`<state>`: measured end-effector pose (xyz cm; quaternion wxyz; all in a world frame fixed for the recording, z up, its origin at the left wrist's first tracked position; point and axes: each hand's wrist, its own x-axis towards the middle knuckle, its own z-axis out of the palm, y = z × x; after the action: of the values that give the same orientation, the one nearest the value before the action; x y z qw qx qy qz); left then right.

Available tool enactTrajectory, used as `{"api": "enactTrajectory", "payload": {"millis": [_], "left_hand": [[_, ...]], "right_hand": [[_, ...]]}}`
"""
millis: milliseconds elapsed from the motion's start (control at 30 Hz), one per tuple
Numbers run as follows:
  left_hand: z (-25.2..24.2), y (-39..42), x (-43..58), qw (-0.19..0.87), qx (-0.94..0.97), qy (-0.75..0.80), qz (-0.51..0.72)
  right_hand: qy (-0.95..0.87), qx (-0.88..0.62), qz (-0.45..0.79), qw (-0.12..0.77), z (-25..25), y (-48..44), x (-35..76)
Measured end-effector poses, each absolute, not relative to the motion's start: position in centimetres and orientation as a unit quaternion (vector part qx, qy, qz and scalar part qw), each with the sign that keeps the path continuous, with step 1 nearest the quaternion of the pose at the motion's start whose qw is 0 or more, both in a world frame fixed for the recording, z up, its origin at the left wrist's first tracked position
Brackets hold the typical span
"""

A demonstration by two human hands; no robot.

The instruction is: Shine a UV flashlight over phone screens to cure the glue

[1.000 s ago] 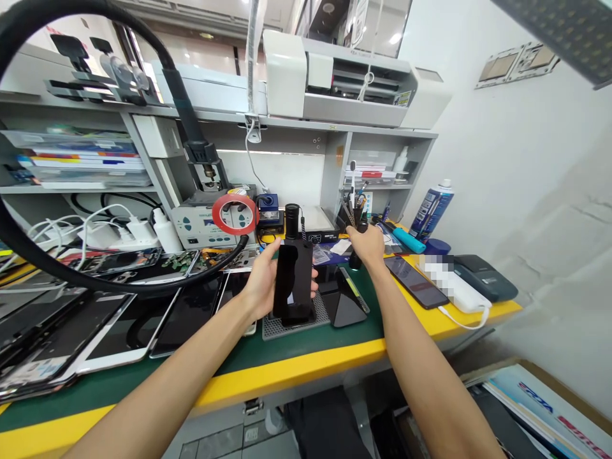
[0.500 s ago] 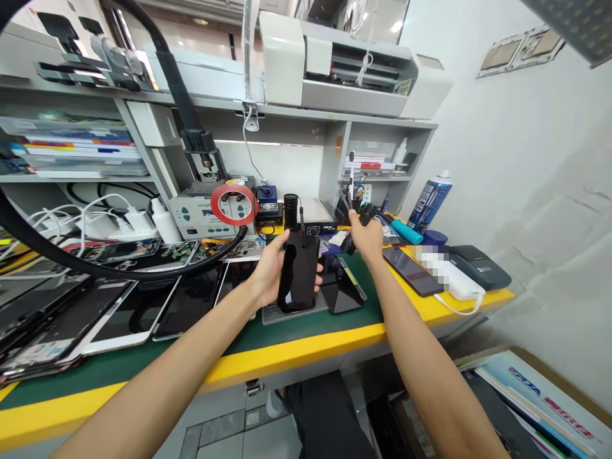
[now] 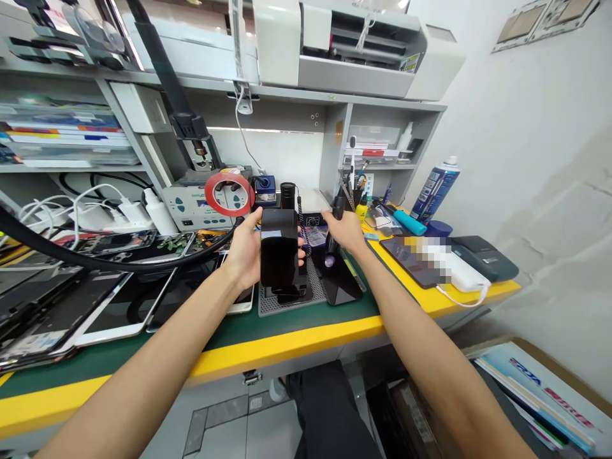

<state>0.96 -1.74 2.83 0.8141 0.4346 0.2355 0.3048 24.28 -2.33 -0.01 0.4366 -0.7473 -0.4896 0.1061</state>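
Observation:
My left hand (image 3: 245, 252) holds a black phone (image 3: 279, 255) upright, screen toward me, thumb at its left edge and fingertips showing at its right edge. My right hand (image 3: 345, 228) is wrapped round a black flashlight (image 3: 333, 239), whose purplish lens end points down. Below the flashlight a dark phone (image 3: 340, 287) lies on a grey perforated mat (image 3: 272, 308). Another dark phone (image 3: 301, 292) lies on the mat, partly hidden behind the held one. A black cylinder (image 3: 287, 195) with a braided strap stands behind.
Several phones and tablets (image 3: 129, 305) cover the green bench mat at left. A thick black cable (image 3: 119, 262) arches over them. Red tape (image 3: 229, 193) hangs before a grey station (image 3: 184, 207). At right are a tablet (image 3: 411, 262), a white power strip (image 3: 461, 268) and a spray can (image 3: 434, 194).
My left hand has moved slightly left with the phone, uncovering another phone on the mat. My right hand has brought the flashlight left, and it now points down.

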Motion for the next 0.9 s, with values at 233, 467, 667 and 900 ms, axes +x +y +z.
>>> {"api": "enactTrajectory", "payload": {"millis": [233, 467, 667, 900], "left_hand": [[2.6, -1.4, 0.8, 0.821, 0.419, 0.262, 0.285], [2.8, -1.5, 1.2, 0.815, 0.418, 0.290, 0.277], [2.9, -1.8, 1.6, 0.803, 0.410, 0.346, 0.259], [3.0, -1.9, 2.0, 0.787, 0.409, 0.382, 0.262]], "right_hand": [[-0.441, -0.760, 0.225, 0.420, 0.0, -0.1, 25.4], [-0.423, -0.751, 0.282, 0.421, -1.2, 1.1, 26.7], [-0.400, -0.762, 0.283, 0.424, -2.0, 2.0, 27.8], [-0.387, -0.761, 0.283, 0.436, -2.5, 2.7, 28.4]]}}
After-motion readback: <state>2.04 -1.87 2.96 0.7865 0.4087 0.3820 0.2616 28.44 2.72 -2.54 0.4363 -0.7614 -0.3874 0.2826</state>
